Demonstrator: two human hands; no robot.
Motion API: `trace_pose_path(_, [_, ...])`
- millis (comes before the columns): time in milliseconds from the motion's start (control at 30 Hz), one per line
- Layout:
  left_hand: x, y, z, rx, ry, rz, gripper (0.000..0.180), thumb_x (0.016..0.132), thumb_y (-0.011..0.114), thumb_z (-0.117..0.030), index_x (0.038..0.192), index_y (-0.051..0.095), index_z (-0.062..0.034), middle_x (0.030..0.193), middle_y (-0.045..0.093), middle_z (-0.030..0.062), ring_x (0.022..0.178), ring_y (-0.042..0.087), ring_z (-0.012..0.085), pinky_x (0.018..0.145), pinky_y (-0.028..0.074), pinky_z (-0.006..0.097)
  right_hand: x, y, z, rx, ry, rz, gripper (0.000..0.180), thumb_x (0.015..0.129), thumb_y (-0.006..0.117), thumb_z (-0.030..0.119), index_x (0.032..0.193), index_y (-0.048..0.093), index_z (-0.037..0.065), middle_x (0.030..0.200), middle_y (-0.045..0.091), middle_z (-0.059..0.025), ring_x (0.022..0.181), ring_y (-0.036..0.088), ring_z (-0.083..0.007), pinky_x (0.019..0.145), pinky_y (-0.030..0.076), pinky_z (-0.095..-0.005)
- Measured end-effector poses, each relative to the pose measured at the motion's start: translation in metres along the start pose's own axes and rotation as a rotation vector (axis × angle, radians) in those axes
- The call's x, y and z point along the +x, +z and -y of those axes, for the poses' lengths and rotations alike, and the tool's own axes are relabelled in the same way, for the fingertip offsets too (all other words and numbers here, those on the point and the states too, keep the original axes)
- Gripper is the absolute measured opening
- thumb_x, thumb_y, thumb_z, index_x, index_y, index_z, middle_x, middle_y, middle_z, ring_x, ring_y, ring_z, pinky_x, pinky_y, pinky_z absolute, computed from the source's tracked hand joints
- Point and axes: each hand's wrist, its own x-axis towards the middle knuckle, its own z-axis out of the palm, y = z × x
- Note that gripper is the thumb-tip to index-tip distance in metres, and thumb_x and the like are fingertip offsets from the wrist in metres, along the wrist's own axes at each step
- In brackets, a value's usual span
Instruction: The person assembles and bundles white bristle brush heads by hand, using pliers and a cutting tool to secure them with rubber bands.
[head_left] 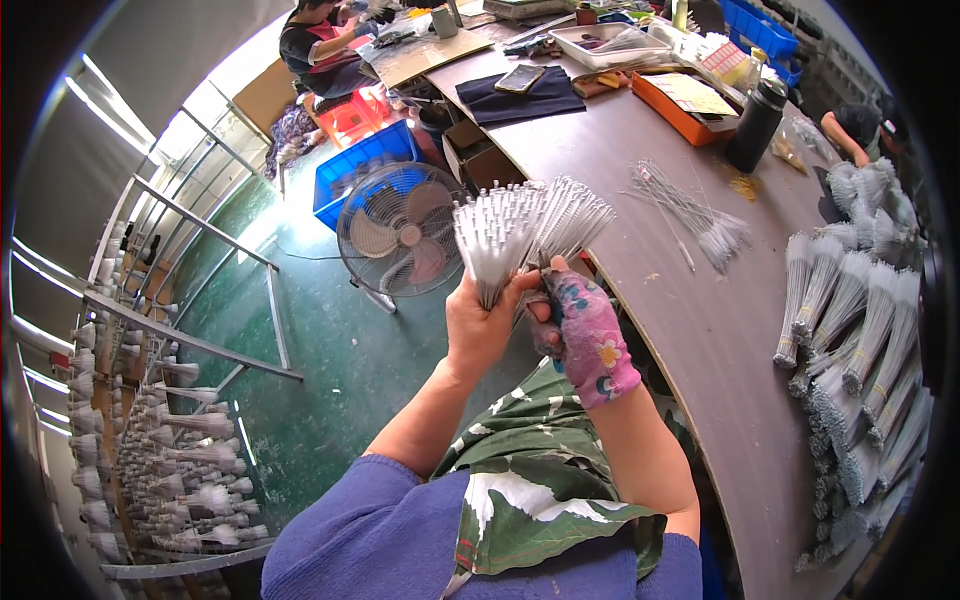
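My bare left hand (480, 325) is closed round the lower end of a bundle of thin white wire rods (490, 235), which fans out upward. Pressed close against it, my right hand (595, 345), in a pink floral fingerless glove, grips a second bundle of wire rods (570, 225) tilted up to the right. The two bundles touch, and their lower ends are partly hidden by my fingers. Both hands are over my lap, just left of the table edge. A few loose wire rods with bristly ends (715, 235) lie on the table nearby.
On the table (670, 310) are tied rod bundles (850, 330), a black bottle (757, 125), an orange box (680, 110) and a phone (520, 78) on dark cloth. A fan (408, 235), blue crate (365, 165) and metal rack (200, 235) stand left. Other people sit at the far left and right.
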Motion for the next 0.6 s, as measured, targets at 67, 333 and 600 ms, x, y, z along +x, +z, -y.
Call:
trace_pose_path(67, [-0.001,0.001,-0.008,0.022,0.019,-0.002,0.022,0.084,0.062,-0.009,0.104,0.057,-0.0007,0.085,0.069,0.0068,0.077,0.063,0.0105,0.069,0.048,0.025,-0.001,0.001,0.001,0.004,0.022,-0.016,0.034,0.095,0.04,0.036,0.088,0.059,0.008,0.056,0.043,0.003,0.038,0.035,-0.0082,0.034,0.024,-0.0218])
trace_pose_path(333, [0.002,0.001,-0.002,-0.237,-0.188,0.023,0.018,0.084,0.063,-0.009,0.1,0.059,-0.0013,0.082,0.067,0.004,0.073,0.059,0.0082,0.067,0.046,0.022,-0.007,-0.013,-0.001,0.215,0.076,0.153,0.034,0.096,0.039,0.036,0.094,0.058,0.007,0.059,0.045,0.0031,0.041,0.036,-0.0071,0.037,0.026,-0.0207])
trace_pose_path(600, [0.004,-0.003,-0.007,-0.467,-0.311,0.03,0.01,0.082,0.065,-0.006,0.09,0.059,-0.0029,0.082,0.062,-0.0006,0.072,0.055,0.0064,0.066,0.045,0.021,-0.009,-0.015,0.005,0.118,0.053,0.201,0.038,0.096,0.037,0.037,0.094,0.058,0.005,0.06,0.047,0.0017,0.041,0.036,-0.0068,0.037,0.027,-0.0202])
